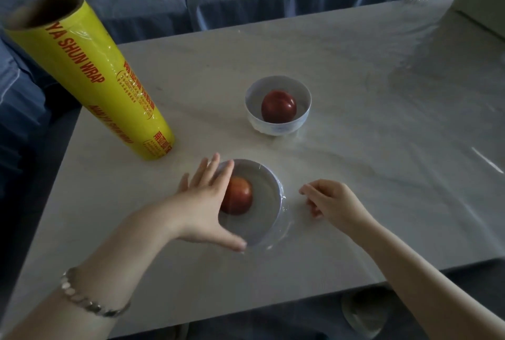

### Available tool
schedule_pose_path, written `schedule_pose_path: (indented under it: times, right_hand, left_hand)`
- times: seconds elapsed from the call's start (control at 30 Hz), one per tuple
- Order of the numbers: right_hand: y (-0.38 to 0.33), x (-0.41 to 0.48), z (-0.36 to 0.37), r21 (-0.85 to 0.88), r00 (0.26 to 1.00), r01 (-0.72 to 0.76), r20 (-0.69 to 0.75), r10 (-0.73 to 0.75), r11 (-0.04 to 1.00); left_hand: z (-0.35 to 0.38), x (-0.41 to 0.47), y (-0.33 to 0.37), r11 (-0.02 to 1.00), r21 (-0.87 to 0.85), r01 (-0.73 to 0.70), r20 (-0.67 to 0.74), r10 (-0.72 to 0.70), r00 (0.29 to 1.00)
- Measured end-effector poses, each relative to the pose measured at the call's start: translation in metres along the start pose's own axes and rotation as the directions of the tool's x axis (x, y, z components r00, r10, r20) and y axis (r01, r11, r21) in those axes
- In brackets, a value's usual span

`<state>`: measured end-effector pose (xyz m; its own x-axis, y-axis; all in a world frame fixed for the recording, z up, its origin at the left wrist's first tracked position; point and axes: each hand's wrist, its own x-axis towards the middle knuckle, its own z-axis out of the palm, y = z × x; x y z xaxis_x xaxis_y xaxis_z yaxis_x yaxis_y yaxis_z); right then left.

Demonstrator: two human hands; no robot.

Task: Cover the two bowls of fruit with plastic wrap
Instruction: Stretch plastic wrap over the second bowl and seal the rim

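Resting on the near bowl's [269, 204] 9 o'clock rim, the left hand [203, 203] was spread flat, fingers straight. Plastic wrap [285, 220] crinkled round that bowl. The right hand [332, 200] sat curled at 3 o'clock; couldn't tell if it pinched the film. The far bowl [277, 127] was at 1 o'clock and the wrap roll [101, 85] at 10 on the surface [369, 99].

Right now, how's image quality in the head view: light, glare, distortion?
Head view: dim, underexposed; one bright glare streak on the table at right; wide-angle distortion makes the standing roll lean left; wrap on the near bowl shows only as faint rim wrinkles.
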<state>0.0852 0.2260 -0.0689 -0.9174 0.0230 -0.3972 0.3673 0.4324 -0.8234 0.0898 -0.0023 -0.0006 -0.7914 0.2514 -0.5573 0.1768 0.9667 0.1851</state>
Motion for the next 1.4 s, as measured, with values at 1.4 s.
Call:
schedule_pose_path:
  times: [1.4]
  right_hand:
    - [-0.055, 0.026, 0.007, 0.140, 0.960, -0.068, 0.278, 0.026, 0.988]
  left_hand:
    - [0.027, 0.021, 0.002, 0.957, 0.074, -0.282, -0.312, 0.291, 0.904]
